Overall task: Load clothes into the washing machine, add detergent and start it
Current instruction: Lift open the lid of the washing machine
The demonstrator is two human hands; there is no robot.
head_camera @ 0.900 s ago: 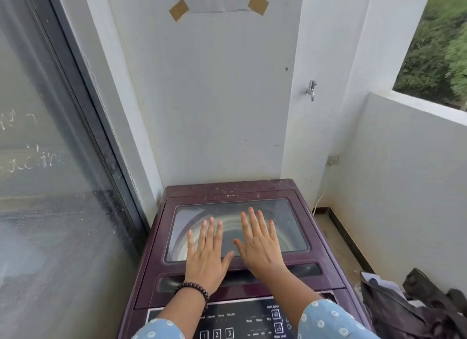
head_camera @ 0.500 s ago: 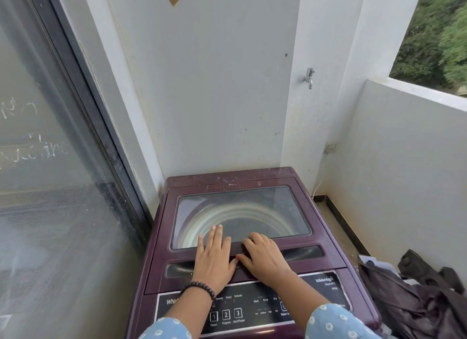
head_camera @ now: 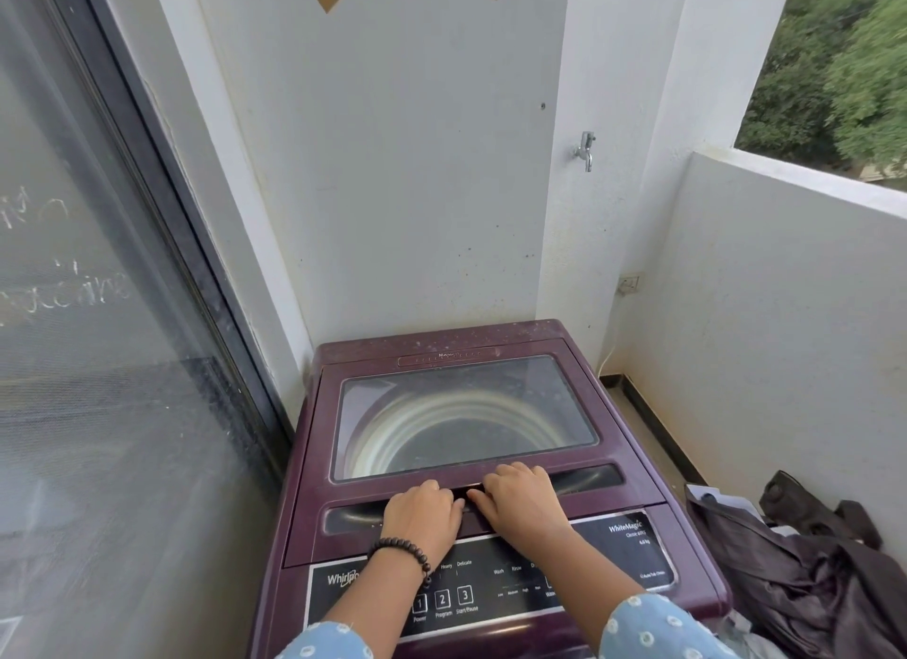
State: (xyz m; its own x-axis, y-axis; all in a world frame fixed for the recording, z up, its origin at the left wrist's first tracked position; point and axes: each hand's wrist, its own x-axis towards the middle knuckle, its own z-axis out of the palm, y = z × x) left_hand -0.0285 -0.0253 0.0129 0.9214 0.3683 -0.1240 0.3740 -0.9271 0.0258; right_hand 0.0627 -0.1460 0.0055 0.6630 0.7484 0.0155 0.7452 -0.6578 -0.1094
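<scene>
Both forearms reach forward from the bottom of the view, in light blue sleeves with white spots. The left hand (head_camera: 421, 513) and the right hand (head_camera: 521, 502) lie side by side, almost touching, on the front edge of the lid (head_camera: 461, 413) of the washing machine (head_camera: 491, 536). The fingers of both hands are curled down into the long dark handle recess (head_camera: 584, 479) that runs along this front edge, so the fingertips are hidden and only the knuckles and backs of the hands show. Both hands look closed around the lip of the lid. A bracelet (head_camera: 400, 550) of dark beads is on the left wrist.

The lid lies flat and shut. Through its glass window the pale ring of the drum (head_camera: 441, 432) shows, and no clothes are seen inside it. The control panel (head_camera: 491, 594) with the buttons 1, 2 and 3 is under the wrists, nearer to the person. A heap of dark clothes (head_camera: 805, 575) lies to the right of the machine, well apart from the right hand.

Compared with half a second before, the left hand, which was then flat with straight fingers reaching onto the glass, has drawn back and curled into the recess like the right one. The lid has not risen.
</scene>
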